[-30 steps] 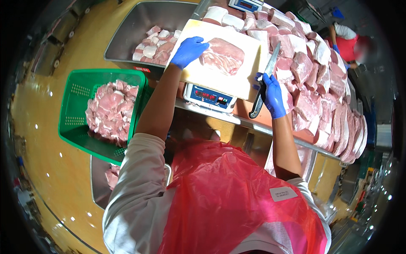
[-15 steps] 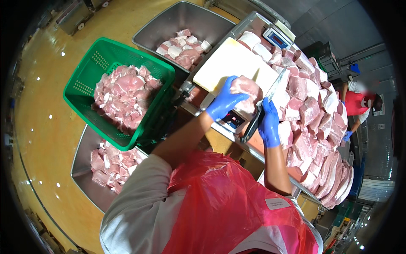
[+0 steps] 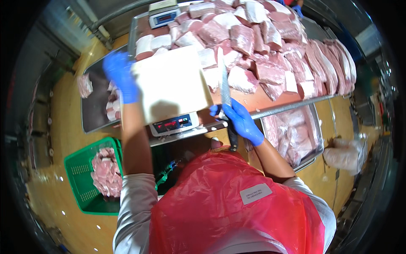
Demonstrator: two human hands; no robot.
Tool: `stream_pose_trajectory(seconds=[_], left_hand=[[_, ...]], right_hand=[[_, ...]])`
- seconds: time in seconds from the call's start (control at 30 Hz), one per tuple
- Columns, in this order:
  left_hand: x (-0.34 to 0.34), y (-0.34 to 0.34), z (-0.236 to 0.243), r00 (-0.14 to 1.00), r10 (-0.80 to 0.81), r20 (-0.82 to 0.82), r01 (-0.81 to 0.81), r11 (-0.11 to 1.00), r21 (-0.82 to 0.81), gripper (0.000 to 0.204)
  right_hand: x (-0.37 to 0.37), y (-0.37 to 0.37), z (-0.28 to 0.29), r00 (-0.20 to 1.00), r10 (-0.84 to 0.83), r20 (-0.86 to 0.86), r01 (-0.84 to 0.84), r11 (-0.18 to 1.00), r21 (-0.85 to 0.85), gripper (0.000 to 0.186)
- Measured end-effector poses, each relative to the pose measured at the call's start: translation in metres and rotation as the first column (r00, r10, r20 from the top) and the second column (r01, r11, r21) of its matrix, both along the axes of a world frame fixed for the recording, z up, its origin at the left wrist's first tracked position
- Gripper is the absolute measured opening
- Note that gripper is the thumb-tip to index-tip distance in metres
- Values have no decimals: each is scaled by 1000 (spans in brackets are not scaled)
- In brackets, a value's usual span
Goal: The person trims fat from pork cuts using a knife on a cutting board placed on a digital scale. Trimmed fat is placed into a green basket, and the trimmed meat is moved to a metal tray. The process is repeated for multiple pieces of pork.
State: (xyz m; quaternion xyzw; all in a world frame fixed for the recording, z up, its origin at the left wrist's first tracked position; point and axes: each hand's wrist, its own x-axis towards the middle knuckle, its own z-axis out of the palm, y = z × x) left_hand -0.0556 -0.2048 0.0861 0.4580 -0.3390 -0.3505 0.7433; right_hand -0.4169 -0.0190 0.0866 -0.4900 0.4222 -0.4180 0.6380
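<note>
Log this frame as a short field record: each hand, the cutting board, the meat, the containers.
left hand: blue glove, at the board's left edge, blurred
right hand: blue glove, grips a knife, blade pointing away
cutting board: white, bare, sits on a scale
meat cuts: piled on the metal table
green basket: lower left, holds meat

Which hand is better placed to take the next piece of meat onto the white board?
Left, probably. The left hand is free beside the cutting board, while the right hand grips the knife.
</note>
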Motion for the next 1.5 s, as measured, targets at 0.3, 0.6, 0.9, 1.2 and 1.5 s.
stream_pose_trajectory(seconds=[0.3,0.6,0.9,1.2,1.5], left_hand=[[-377,-15,-139,-518,-378,767,376,706,601,105],[-434,-81,-161,-646,-370,668,361,623,694,105],[-394,-18,-147,198,-913,358,694,388,606,91],[-189,86,-45,578,-810,-101,807,586,-74,99],[-25,127,-56,967,-227,-113,244,955,168,69]], right_hand=[[-164,107,-48,795,-548,-260,556,830,-50,30],[-217,194,-100,580,-809,-92,806,554,209,29],[-189,61,-144,702,-677,219,538,707,459,29],[-78,-62,-82,717,-386,581,238,918,317,15],[78,-139,-65,983,101,155,-85,991,-107,36]])
